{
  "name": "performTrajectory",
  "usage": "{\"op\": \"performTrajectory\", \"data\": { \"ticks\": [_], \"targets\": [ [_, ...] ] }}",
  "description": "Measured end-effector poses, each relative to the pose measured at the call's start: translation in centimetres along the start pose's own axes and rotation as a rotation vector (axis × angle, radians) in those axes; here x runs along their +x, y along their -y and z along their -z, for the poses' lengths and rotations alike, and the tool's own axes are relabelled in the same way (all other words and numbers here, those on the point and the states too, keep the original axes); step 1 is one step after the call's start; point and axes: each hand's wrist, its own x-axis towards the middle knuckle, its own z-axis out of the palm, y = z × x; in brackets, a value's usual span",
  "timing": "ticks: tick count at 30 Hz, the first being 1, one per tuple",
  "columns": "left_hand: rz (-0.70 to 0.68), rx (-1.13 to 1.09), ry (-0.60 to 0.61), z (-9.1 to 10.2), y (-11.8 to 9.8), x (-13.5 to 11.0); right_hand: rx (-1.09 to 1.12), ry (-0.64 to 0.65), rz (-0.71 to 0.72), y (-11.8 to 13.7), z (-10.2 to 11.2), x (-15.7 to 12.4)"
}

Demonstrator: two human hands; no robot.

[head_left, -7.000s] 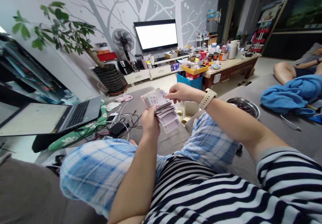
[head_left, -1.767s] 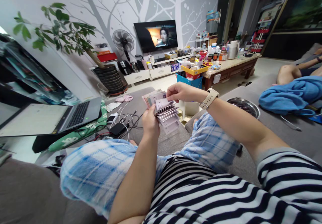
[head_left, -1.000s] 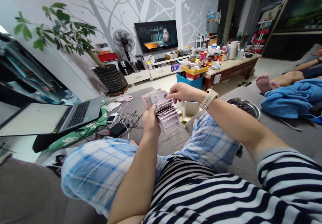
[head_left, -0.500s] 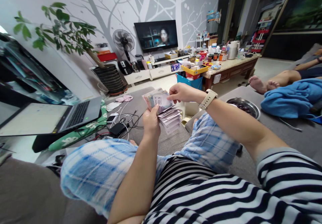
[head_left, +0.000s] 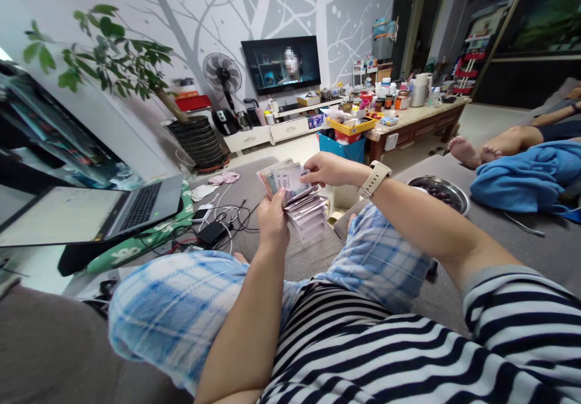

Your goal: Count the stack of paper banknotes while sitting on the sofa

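A fanned stack of banknotes [head_left: 307, 213] is gripped in my left hand [head_left: 273, 218], thumb on top of the notes. Part of the stack stands up behind the thumb, while many notes fold down toward my lap. My right hand [head_left: 329, 169], with a pale watch [head_left: 376, 179] on the wrist, pinches the right edge of one upright banknote [head_left: 290, 181] between thumb and fingers. Both hands are above the grey sofa seat, between my knees in blue plaid trousers [head_left: 167, 301].
At left an open laptop [head_left: 143, 204] rests on a green cushion, beside tangled cables and a black adapter [head_left: 213, 233]. To the right are a metal bowl [head_left: 463, 201] of dark fruit, a blue cloth [head_left: 521, 174] and another person's bare feet [head_left: 467, 152]. A cluttered table [head_left: 417, 117] stands ahead.
Almost nothing differs. My right hand has shifted very slightly left, still pinching the note's edge, and the left hand keeps its hold on the stack.
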Motion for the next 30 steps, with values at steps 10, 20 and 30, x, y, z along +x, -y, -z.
{"op": "performTrajectory", "data": {
  "ticks": [10,20,30],
  "targets": [
    [0.003,0.025,-0.030,-0.06,-0.05,0.00,-0.007,-0.102,-0.048,0.27,0.04,0.04],
    [-0.016,-0.016,-0.124,-0.01,-0.23,0.04,-0.001,-0.036,0.018,0.03,0.19,0.05],
    [0.027,0.020,-0.182,-0.24,-0.42,0.12,0.077,0.011,0.103,-0.58,0.05,0.36]
  ]
}}
